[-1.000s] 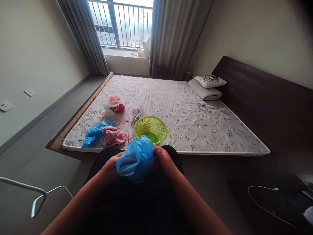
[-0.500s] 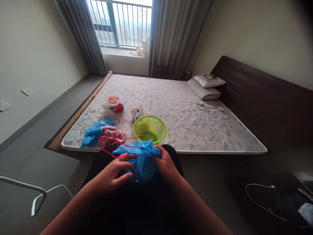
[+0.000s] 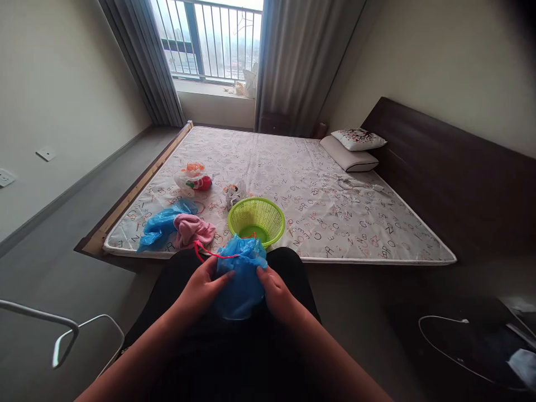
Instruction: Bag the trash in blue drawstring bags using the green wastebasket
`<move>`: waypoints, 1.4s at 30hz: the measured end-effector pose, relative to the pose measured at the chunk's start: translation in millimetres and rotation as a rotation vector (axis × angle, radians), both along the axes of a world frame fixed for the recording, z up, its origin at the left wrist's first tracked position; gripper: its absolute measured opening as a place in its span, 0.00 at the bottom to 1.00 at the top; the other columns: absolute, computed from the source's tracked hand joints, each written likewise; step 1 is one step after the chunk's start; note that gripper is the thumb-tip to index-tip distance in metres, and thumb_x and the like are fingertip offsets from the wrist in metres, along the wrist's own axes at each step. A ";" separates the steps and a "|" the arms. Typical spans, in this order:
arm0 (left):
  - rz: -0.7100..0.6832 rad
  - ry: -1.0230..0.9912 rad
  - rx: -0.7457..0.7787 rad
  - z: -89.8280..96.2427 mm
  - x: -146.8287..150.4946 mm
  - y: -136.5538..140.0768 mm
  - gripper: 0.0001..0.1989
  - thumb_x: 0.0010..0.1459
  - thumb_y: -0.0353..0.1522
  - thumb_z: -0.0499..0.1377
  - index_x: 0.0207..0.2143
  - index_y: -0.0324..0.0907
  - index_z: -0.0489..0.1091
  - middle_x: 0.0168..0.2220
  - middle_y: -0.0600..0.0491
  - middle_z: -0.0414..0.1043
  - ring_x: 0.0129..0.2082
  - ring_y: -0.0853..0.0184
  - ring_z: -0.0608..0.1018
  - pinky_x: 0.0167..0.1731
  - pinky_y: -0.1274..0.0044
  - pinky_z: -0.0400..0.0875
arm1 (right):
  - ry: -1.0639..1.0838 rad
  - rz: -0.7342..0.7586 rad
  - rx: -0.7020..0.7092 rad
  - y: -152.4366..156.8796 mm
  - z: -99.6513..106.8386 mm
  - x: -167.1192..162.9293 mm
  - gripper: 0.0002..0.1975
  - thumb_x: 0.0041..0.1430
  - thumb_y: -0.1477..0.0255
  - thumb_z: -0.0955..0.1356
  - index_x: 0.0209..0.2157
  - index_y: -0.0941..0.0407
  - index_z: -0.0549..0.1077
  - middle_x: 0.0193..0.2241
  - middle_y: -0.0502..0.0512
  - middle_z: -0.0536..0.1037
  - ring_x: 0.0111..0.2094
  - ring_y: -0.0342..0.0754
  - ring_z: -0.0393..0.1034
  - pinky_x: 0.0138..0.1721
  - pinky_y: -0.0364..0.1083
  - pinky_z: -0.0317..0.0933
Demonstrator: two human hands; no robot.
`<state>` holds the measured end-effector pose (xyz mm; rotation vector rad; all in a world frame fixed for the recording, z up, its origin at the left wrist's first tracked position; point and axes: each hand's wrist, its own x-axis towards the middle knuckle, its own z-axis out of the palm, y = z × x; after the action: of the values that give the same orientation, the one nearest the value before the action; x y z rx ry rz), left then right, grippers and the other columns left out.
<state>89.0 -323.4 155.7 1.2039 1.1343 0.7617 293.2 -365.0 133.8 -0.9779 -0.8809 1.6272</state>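
Between my hands, over my lap, is a blue plastic bag with a gathered top and a red drawstring. My left hand grips its left side, thumb across the front. My right hand holds the right side, fingers partly hidden behind it. What the bag contains, if anything, cannot be seen. Just beyond it stands a green plastic basket on the bed's edge. A pink cloth lies to the left, with a red loop of the drawstring touching its lower edge.
Another blue plastic bag lies on the mattress beside the pink cloth. Farther back are a clear bag with red and orange things and a small whitish bag. Pillows rest by the headboard. A metal rod shows lower left.
My left hand has closed around the bag's left side. The bag now hangs more upright and compact, and the red drawstring loop has dropped and drawn in toward it.
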 end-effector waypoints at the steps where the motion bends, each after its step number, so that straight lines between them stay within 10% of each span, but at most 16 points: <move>1: 0.039 0.010 -0.019 -0.3 -0.8 1.7 0.39 0.48 0.58 0.74 0.52 0.41 0.78 0.48 0.42 0.84 0.50 0.47 0.84 0.52 0.61 0.81 | 0.008 -0.080 -0.039 1.8 -4.5 1.6 0.29 0.63 0.43 0.71 0.53 0.51 0.82 0.47 0.58 0.85 0.58 0.61 0.76 0.63 0.60 0.69; 7: -0.002 0.200 0.113 -8.4 -19.5 3.6 0.32 0.56 0.58 0.67 0.49 0.40 0.80 0.47 0.43 0.84 0.48 0.50 0.84 0.49 0.66 0.78 | -0.139 -0.563 0.000 6.9 -29.4 30.0 0.22 0.62 0.53 0.73 0.53 0.48 0.80 0.53 0.55 0.84 0.62 0.61 0.72 0.61 0.60 0.70; 11: -0.394 0.665 0.155 -2.8 -30.7 -8.6 0.21 0.62 0.53 0.64 0.36 0.45 0.83 0.35 0.44 0.84 0.37 0.51 0.84 0.38 0.70 0.74 | -0.188 -0.601 0.073 4.0 -29.8 43.3 0.25 0.51 0.65 0.80 0.51 0.47 0.80 0.53 0.55 0.83 0.65 0.62 0.70 0.62 0.59 0.70; 15: -0.506 1.019 0.242 27.2 -28.7 -14.7 0.24 0.67 0.52 0.56 0.33 0.46 0.81 0.32 0.44 0.82 0.33 0.50 0.83 0.31 0.70 0.67 | 0.067 -0.477 -0.087 7.9 -17.4 31.9 0.21 0.56 0.50 0.75 0.45 0.49 0.81 0.45 0.57 0.86 0.58 0.62 0.76 0.56 0.60 0.74; 19: -0.310 0.850 0.430 48.2 -16.5 -7.9 0.21 0.69 0.51 0.56 0.47 0.46 0.79 0.39 0.47 0.82 0.38 0.55 0.83 0.38 0.69 0.73 | 0.233 -0.357 -0.194 9.4 -4.9 17.9 0.28 0.48 0.45 0.78 0.42 0.52 0.82 0.38 0.56 0.87 0.48 0.61 0.82 0.51 0.59 0.76; 26: -0.189 0.505 0.580 16.0 2.5 8.9 0.45 0.61 0.41 0.68 0.76 0.45 0.55 0.75 0.38 0.60 0.75 0.46 0.63 0.72 0.55 0.60 | 0.207 -0.186 -0.130 -0.1 0.1 17.8 0.30 0.49 0.44 0.78 0.42 0.55 0.85 0.44 0.59 0.88 0.47 0.60 0.83 0.55 0.58 0.75; 42: -0.241 0.327 0.306 -5.5 4.0 6.7 0.46 0.62 0.46 0.68 0.76 0.43 0.57 0.64 0.38 0.74 0.63 0.45 0.78 0.65 0.55 0.71 | 0.182 -0.204 -0.159 -3.5 -3.4 14.6 0.27 0.50 0.45 0.78 0.37 0.55 0.84 0.34 0.56 0.86 0.37 0.56 0.82 0.44 0.53 0.77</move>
<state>93.0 -316.8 150.2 1.7378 1.1330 0.5790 307.9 -368.6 130.4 -0.9773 -0.5181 1.5989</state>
